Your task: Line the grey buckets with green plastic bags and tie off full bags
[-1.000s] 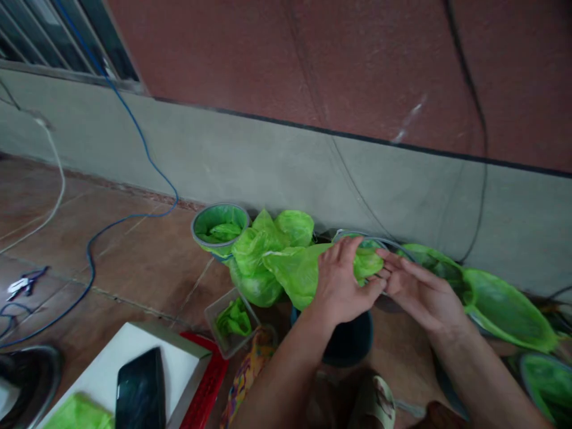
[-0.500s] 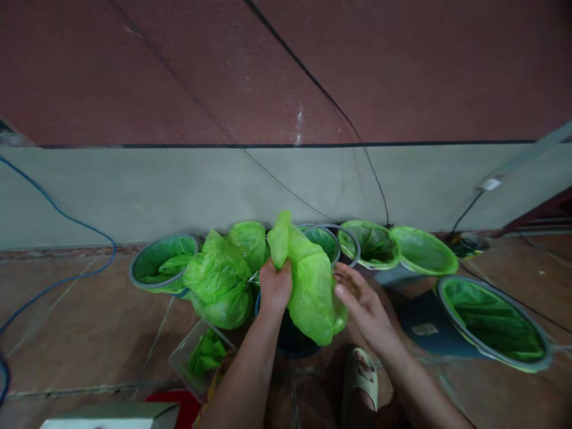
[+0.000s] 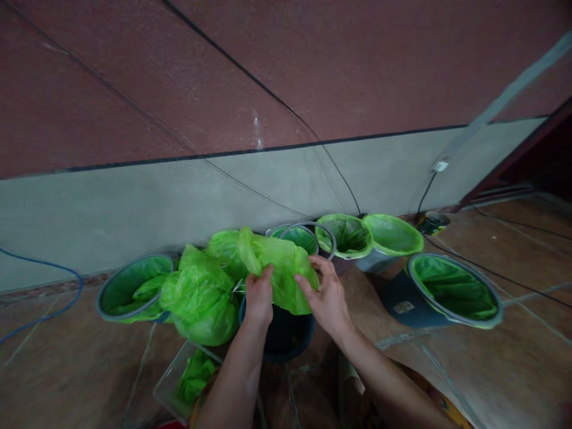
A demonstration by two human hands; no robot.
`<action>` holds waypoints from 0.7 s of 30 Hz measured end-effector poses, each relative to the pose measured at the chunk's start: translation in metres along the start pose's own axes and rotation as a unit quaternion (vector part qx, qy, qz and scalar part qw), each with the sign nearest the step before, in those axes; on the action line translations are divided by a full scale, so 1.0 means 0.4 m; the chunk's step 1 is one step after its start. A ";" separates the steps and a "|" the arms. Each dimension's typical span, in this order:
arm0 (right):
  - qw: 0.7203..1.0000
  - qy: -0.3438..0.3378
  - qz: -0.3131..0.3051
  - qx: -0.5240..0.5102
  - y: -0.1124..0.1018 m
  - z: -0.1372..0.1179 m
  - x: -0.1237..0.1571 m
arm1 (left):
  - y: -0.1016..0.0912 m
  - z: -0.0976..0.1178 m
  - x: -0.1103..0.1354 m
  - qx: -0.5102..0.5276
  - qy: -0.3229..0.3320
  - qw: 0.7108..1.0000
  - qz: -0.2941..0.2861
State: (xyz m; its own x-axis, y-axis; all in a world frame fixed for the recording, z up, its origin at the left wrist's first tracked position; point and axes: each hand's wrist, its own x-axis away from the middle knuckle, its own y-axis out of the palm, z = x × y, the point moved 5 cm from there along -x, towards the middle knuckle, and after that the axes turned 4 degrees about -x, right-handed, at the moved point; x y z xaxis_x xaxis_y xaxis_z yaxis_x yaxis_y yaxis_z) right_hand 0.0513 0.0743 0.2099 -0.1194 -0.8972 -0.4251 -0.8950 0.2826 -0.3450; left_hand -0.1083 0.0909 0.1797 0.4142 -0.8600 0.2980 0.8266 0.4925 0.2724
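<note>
A light green plastic bag (image 3: 288, 277) stretches between my two hands, above a dark blue bin (image 3: 290, 339). My left hand (image 3: 260, 298) is closed on the bag's left part. At the right edge, my right hand (image 3: 329, 301) pinches the plastic with the thumb in front; its fingertips are partly hidden. Left of my hands, a puffed-up green bag (image 3: 201, 298) bulges beside the bin. A clear tub (image 3: 167, 384) with crumpled green bags in it stands near my left forearm.
Bins lined with green bags stand along the wall: a left bin (image 3: 105, 298), a back bin (image 3: 370, 241), a pale bin (image 3: 415, 238), and a tilted blue bin (image 3: 397, 304) at right. A loose grey ring (image 3: 333, 238) leans behind my right hand. Cables cross the wall and floor.
My right hand, apart from the bag's side with fingers spread before, has come in and taken its edge. The bag is now spread sideways. The view has swung to the right.
</note>
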 end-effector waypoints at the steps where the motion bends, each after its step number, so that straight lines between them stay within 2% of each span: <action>1: 1.000 0.002 0.004 -0.007 -0.002 0.003 -0.003 | 0.002 -0.001 -0.001 0.000 -0.003 1.000 0.001; 5: 0.998 0.017 0.016 -0.059 -0.008 0.014 -0.016 | 0.014 -0.002 0.001 0.017 0.001 1.000 -0.023; 8: 0.984 0.068 0.034 -0.162 -0.019 0.037 -0.036 | 0.008 0.012 -0.002 0.047 0.011 0.998 -0.036; 11: 0.950 0.151 0.083 -0.259 -0.060 0.072 -0.060 | -0.027 0.041 -0.016 0.068 0.020 0.997 0.000; 14: 0.909 0.229 0.128 -0.324 -0.122 0.111 -0.080 | -0.062 0.073 -0.028 0.079 0.025 0.996 0.019; 17: 0.872 0.278 0.158 -0.371 -0.183 0.155 -0.090 | -0.082 0.096 -0.033 0.078 0.025 0.997 0.004; 21: 0.841 0.308 0.193 -0.401 -0.240 0.217 -0.097 | -0.086 0.107 -0.035 0.064 -0.014 0.996 -0.058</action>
State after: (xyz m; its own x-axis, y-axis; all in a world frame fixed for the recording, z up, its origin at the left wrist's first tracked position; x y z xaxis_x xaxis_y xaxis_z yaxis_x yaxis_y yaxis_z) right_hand 0.1793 0.1115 0.1869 -0.4471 -0.8664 0.2224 -0.7112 0.4952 0.4991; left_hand -0.1589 0.0915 0.2053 0.3056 -0.9092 0.2828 0.8123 0.4039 0.4208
